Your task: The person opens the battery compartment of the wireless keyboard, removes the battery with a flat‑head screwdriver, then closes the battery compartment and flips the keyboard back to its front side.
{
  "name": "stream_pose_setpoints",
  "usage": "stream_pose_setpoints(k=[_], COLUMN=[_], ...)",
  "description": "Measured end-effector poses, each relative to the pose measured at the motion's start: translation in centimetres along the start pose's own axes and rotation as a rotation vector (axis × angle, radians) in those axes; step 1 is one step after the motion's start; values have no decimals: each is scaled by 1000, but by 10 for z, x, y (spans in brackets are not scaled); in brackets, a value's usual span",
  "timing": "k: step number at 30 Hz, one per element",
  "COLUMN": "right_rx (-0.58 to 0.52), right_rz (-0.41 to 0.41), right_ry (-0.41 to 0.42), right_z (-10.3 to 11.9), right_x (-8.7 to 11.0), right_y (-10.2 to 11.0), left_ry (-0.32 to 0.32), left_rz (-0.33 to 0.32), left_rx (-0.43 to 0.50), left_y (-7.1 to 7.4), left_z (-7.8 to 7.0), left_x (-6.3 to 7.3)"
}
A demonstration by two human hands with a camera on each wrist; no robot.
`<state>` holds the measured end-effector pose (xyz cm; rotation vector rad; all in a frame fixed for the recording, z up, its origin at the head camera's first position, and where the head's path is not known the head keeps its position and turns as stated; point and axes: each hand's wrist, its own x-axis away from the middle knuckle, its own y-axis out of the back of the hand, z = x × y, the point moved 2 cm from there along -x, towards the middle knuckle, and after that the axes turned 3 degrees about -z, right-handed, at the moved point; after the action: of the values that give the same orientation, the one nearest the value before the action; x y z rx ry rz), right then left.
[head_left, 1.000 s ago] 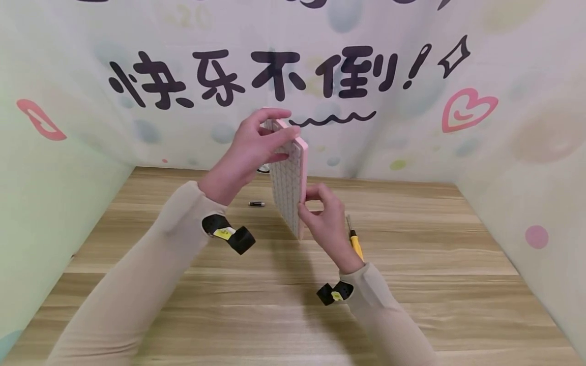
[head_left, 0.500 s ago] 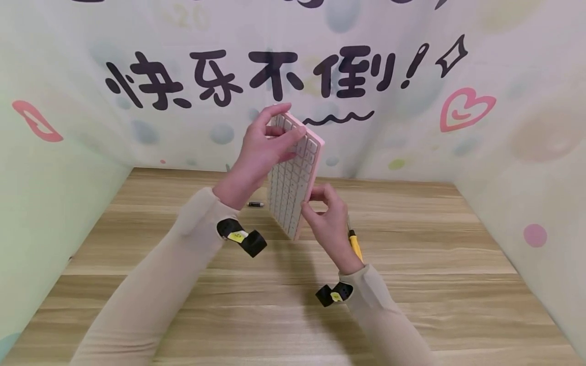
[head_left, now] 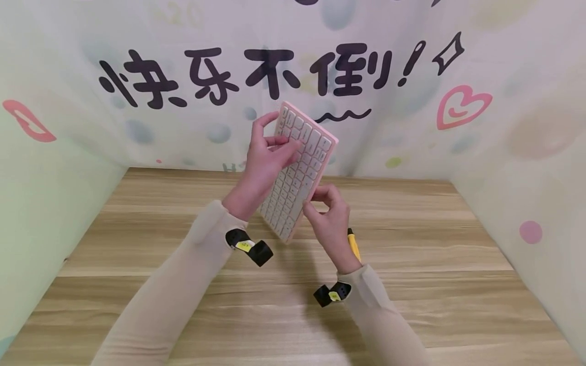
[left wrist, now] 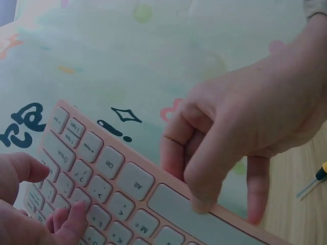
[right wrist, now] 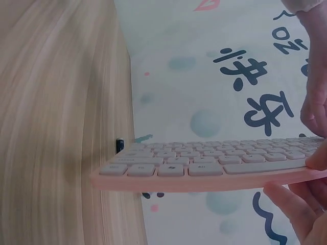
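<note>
A pink keyboard [head_left: 290, 195] with white keys is held tilted above the table, its keys turned toward the left and the viewer. My left hand [head_left: 258, 165] grips its upper end, with the thumb and some bent fingers over the keys and the top finger meeting the far edge. How far that finger reaches behind is hidden. On the long front edge, my right hand [head_left: 330, 218] pinches the board beside the space bar [left wrist: 179, 204]; its thumb lies on the key side, and fingertips show underneath in the right wrist view.
A yellow-handled screwdriver [head_left: 353, 245] lies on the wooden table [head_left: 412, 305] just right of the right hand. Past the keyboard's end, a small dark battery [right wrist: 120, 145] shows in the right wrist view. A printed curtain [head_left: 389, 117] stands behind the table.
The keyboard has turned from nearly edge-on so its keys now face me more, and its upper end has swung right. My left hand has moved right with it. The right hand keeps its pinch.
</note>
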<state>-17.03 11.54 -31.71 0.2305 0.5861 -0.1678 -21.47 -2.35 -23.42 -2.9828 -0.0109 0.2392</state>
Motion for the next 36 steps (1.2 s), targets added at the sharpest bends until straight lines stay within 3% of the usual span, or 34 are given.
stream_pose_setpoints(k=[3,10,18,21,28,36], right_rx=[-11,-66,-164,-197,-232,-210], right_rz=[-9,-32,-71,-77,-72,-77], right_ry=[1,17,-21,-40,-95,-52], right_z=[-10,-9,13,9,22,25], right_x=[0,-2,-6,-7,-8,-10], right_y=[0,-1,-2,-1,1,2], left_ry=[40,119,218,255,298,341], left_rz=[4,26,-49,-70,-107,-133], left_rx=[-5,-53,-94,-94,-87,-60], left_y=[2,12,32,39,54,69], left_z=[10,36,65,75,95,118], left_x=[1,3,7,10,18,28])
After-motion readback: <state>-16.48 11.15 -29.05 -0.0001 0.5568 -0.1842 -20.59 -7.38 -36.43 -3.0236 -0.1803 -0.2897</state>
